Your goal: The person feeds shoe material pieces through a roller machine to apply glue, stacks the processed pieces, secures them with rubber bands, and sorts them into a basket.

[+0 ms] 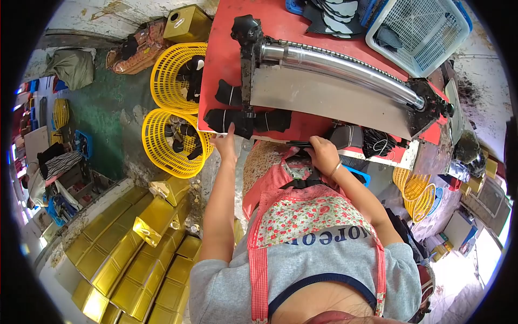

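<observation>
My left hand [225,144] is at the front left edge of the red table, its fingers apart. One fingertip touches a bundle of black cut pieces [220,121] lying there. My right hand [325,155] is closed on a small stack of black pieces [300,144] at the table's front edge, close to my apron. More black pieces [274,121] lie between my hands, partly under the machine's plate. To the right of my right hand is a banded dark bundle [347,136], beside thin black pieces [377,142] tied with a white band.
A machine with a shiny metal roller [340,66] and grey plate [324,94] stands on the red table [224,59]. Yellow baskets [156,141] holding pieces stand left. A pale crate [421,54] sits back right. Gold tins [135,270] fill the lower left.
</observation>
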A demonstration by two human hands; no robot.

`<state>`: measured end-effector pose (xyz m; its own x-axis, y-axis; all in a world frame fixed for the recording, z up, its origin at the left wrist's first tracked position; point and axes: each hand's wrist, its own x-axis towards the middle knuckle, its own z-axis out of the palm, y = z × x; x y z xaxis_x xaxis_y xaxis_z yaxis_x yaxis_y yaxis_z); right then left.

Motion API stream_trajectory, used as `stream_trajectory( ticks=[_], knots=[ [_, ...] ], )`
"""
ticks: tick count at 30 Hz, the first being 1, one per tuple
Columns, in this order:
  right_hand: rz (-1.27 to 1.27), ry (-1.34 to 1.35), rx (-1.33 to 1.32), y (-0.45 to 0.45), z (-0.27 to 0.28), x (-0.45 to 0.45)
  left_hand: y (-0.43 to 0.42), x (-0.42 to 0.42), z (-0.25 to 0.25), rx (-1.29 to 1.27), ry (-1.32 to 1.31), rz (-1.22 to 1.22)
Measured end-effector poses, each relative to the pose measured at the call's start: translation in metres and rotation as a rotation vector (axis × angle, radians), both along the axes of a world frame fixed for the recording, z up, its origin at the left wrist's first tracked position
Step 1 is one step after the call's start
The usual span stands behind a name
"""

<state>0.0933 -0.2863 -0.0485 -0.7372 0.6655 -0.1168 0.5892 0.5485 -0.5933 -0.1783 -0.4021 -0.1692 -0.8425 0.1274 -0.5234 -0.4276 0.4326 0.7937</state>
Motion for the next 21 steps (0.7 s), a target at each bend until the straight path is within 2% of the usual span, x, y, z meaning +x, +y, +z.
stream_trajectory(
  ticks=[3, 5, 7, 8, 10, 11, 12, 13, 15, 17, 18, 20, 21],
  knots=[
    [0.02, 0.069, -0.03, -0.007, 0.006, -0.019, 0.013, -0.014, -0.015, 0.168, -0.423, 0.117],
    [0.045, 0.117, -0.059, -0.009, 0.019, -0.035, 0.021, -0.015, -0.011, 0.111, -0.516, 0.166],
    [0.074, 0.169, -0.088, -0.009, 0.038, -0.051, 0.022, -0.013, -0.002, 0.186, -0.564, 0.162],
    [0.103, 0.151, -0.151, -0.007, 0.05, -0.057, 0.014, -0.009, 0.006, 0.291, -0.565, 0.133],
    [0.11, 0.36, -0.233, -0.004, 0.06, -0.069, -0.011, 0.0, 0.015, 0.494, -0.538, 0.033],
    [0.111, 0.465, -0.274, -0.002, 0.065, -0.075, -0.017, 0.008, 0.061, 0.42, -0.637, -0.048],
    [0.185, 0.467, -0.342, 0.0, 0.07, -0.08, -0.024, 0.03, 0.1, 0.469, -0.436, -0.228],
    [0.221, 0.509, -0.302, -0.003, 0.067, -0.084, -0.025, 0.038, 0.124, 0.386, -0.423, -0.305],
    [0.298, 0.591, -0.222, -0.01, 0.062, -0.092, -0.028, 0.057, 0.152, 0.499, -0.594, -0.284],
    [0.298, 0.525, -0.056, -0.014, 0.071, -0.092, -0.014, 0.075, 0.187, 0.487, -0.591, -0.313],
    [0.309, 0.483, 0.017, -0.01, 0.078, -0.087, -0.009, 0.081, 0.195, 0.486, -0.587, -0.329],
    [0.276, 0.431, 0.127, -0.004, 0.082, -0.078, -0.014, 0.09, 0.184, 0.365, -0.486, -0.526],
    [0.259, 0.418, 0.076, -0.004, 0.077, -0.071, -0.016, 0.094, 0.179, 0.299, -0.44, -0.624]
  ],
)
